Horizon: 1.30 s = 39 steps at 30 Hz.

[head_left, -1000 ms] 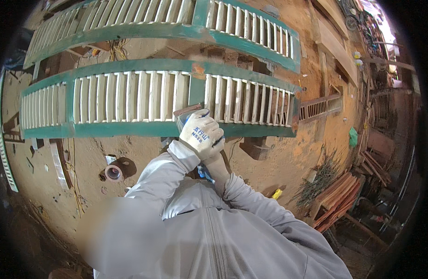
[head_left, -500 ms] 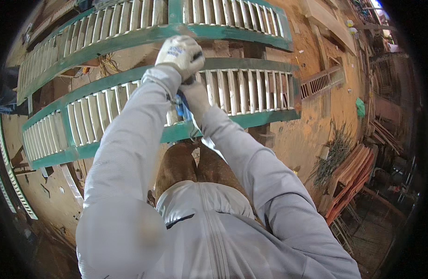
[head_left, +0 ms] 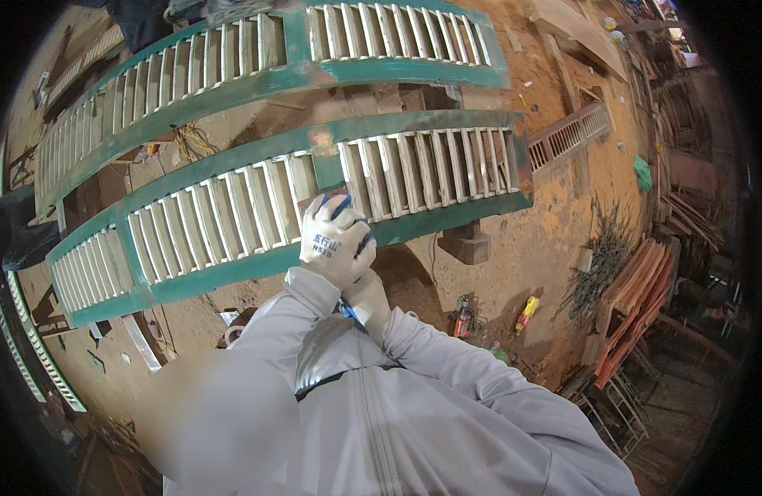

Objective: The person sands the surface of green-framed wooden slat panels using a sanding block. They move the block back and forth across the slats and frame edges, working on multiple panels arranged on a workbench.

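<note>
Well to the left of the person's left hand (head_left: 335, 240), a pale slatted strip (head_left: 50, 354) lies toward the rim of the view. Nearer that hand, the near louvered panel (head_left: 207, 279), a green frame filled with whitish slats, reaches in beneath the glove and carries on to its right; ahead of the hand, the far louvered panel (head_left: 296, 37) lies roughly alongside. The left hand, gloved, has its fingers bent down and appears to grip a flat reddish-brown piece (head_left: 309, 202) at the foot of the green crosspiece (head_left: 327, 171); the piece is mostly covered, so its kind cannot be told. The right hand (head_left: 366, 299), just behind the left and slightly to its right, is partly hidden, and whether it is closed on anything cannot be told. The step in hand looks like working the piece over the frame at that joint; the next move would seem to call for even, flat pressure that spares the slats. To the right of both hands stand a yellow bottle (head_left: 526, 315) and, farther off, a stack of reddish boards (head_left: 637, 302).
</note>
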Motion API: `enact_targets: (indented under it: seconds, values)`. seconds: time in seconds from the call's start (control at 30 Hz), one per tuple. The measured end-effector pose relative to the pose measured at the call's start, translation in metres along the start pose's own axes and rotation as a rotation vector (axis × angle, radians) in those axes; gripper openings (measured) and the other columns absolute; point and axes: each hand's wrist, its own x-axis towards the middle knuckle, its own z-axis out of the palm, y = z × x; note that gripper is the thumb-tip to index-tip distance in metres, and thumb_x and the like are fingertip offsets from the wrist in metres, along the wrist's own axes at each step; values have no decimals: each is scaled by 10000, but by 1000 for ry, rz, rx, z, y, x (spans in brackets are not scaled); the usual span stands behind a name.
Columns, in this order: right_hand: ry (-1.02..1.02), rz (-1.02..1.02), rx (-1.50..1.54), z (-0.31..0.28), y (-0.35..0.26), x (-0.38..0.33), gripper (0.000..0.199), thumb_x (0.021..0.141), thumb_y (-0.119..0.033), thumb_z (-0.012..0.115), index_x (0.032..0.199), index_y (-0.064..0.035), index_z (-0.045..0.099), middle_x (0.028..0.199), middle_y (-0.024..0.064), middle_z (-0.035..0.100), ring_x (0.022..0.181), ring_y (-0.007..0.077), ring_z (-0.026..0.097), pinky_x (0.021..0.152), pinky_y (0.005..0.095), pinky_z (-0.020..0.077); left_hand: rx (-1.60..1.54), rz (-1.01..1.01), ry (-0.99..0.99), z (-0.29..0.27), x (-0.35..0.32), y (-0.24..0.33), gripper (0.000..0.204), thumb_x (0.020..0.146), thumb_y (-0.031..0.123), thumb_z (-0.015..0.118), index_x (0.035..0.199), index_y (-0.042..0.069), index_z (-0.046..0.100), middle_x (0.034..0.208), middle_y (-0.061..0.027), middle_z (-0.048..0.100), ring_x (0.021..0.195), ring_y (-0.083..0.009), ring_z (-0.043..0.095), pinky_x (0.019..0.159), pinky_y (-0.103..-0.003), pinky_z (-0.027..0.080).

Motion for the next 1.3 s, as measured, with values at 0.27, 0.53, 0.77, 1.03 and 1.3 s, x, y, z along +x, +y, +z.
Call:
enact_targets:
  seconds: [0.27,0.53,0.77,1.03,1.3]
  values:
    - [-10,119,-105,11,-105,111,479,884,-325,767,1186,43,712,1143,304,736,1132,453,700,926,476,551,110,-27,80,-24,102,-74,277,800,293,734,968,79,782,1186,-104,754,1314,-381,591,1137,-553,424]
    - [-87,82,-121,20,-132,213,504,822,-364,811,1084,64,761,1093,315,752,1076,438,736,888,437,568,296,-132,178,-44,173,-119,354,860,372,678,1063,109,800,1203,-68,750,1266,-314,603,1128,-486,438]
    - [-32,229,-151,7,-91,81,518,959,-312,735,1324,46,650,1267,256,718,1199,395,679,1007,417,520,113,-107,69,-5,67,-52,303,866,361,705,1032,127,803,1244,-65,729,1363,-370,525,1212,-590,328]
    - [-162,34,-324,-3,-13,29,511,976,-344,706,1358,-15,621,1357,278,646,1305,408,603,1073,454,479,-16,-88,71,-8,22,-11,235,811,306,723,924,106,774,1171,-65,728,1341,-409,532,1153,-650,361]
    - [-7,68,-135,22,-137,173,552,886,-429,774,1156,51,732,1149,328,727,1168,461,688,938,466,552,177,-107,199,-33,150,-109,273,855,329,701,991,106,782,1214,-63,730,1304,-343,571,1148,-519,411]
